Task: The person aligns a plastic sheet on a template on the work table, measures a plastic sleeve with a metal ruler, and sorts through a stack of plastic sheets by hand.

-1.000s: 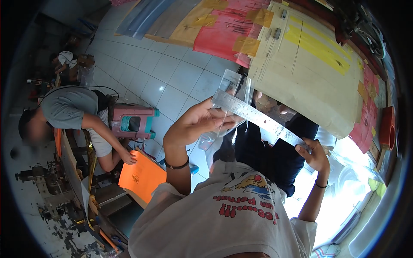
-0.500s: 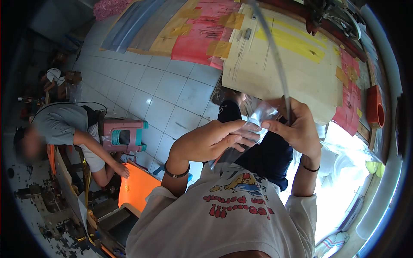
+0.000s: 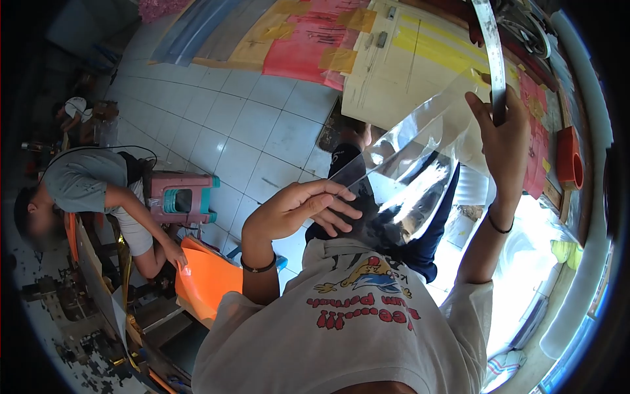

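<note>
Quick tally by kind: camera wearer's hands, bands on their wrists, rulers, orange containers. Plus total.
Hands: 2 (left hand, right hand)
Wristbands: 2 (left band, right band)
Ruler: 1
Orange container: 1
Total: 6

One head-worn, wide-angle camera is looking steeply down and forward, sitting close above the wearer's white, red-lettered cloth T-shirt, facing the clear, glossy, curved plastic sheet farther out and taking in the pale, square-tiled floor beyond.
</note>
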Demonstrator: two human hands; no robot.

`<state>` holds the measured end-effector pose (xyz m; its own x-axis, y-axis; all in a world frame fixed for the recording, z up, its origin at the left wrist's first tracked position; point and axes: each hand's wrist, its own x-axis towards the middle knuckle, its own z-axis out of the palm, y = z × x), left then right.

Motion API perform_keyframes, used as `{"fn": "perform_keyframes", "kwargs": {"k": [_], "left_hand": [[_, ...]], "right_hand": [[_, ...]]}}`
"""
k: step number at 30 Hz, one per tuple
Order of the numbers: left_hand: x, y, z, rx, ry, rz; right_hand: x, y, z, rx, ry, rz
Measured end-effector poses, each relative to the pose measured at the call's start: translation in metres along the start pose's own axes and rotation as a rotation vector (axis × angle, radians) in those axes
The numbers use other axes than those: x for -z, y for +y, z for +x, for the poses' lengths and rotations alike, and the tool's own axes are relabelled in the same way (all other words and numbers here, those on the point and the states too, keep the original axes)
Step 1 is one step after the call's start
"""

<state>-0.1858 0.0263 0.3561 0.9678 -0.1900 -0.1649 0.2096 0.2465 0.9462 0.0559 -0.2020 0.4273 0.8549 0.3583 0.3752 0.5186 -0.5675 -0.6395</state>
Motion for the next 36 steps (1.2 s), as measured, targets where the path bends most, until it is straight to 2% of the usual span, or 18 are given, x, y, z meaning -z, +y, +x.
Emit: {"fn": "perform_keyframes", "kwargs": {"k": [2,3,5,6,7,8,10,11,14,17,21,27,33,36], "left_hand": [[0.001,-0.003,-0.001,-0.053,0.004,-0.058],[-0.002,-0.003,0.0,-0.08,0.033,-0.108],[-0.005,-0.003,-0.001,-0.106,0.052,-0.186],[-0.005,-0.006,-0.003,-0.114,0.07,-0.257],[-0.005,-0.012,-0.004,-0.122,0.085,-0.328],[-0.006,-0.016,-0.004,-0.13,0.099,-0.401],[-0.015,-0.02,-0.006,-0.183,0.203,-0.479],[-0.022,-0.025,-0.007,-0.215,0.267,-0.482],[-0.04,-0.011,0.0,-0.241,0.403,-0.406],[-0.043,-0.007,0.001,-0.243,0.451,-0.288],[-0.048,-0.006,0.009,-0.29,0.657,-0.243],[-0.055,-0.012,0.014,-0.315,0.681,-0.25],[-0.052,-0.017,0.008,-0.414,0.589,-0.537],[-0.055,-0.011,0.009,-0.29,0.692,-0.226]], "right_hand": [[-0.004,0.005,-0.009,0.211,0.156,-0.087],[0.007,0.018,-0.017,0.043,-0.036,-0.139],[0.01,0.023,-0.043,-0.013,-0.164,0.179],[0.02,0.018,-0.056,-0.037,-0.334,0.166],[0.025,0.026,-0.071,-0.023,-0.415,0.197],[0.026,0.037,-0.095,0.026,-0.39,0.094],[0.034,0.034,-0.118,0.049,-0.635,0.128],[0.029,0.026,-0.128,-0.016,-0.71,0.193],[0.021,0.034,-0.179,-0.146,-0.855,0.09],[0.021,0.03,-0.215,-0.269,-0.797,0.127],[0.03,0.027,-0.239,-0.342,-0.859,0.134],[0.026,0.023,-0.259,-0.401,-0.857,0.157],[0.026,0.022,-0.261,-0.42,-0.871,0.144],[0.024,0.022,-0.257,-0.419,-0.876,0.128]]}}
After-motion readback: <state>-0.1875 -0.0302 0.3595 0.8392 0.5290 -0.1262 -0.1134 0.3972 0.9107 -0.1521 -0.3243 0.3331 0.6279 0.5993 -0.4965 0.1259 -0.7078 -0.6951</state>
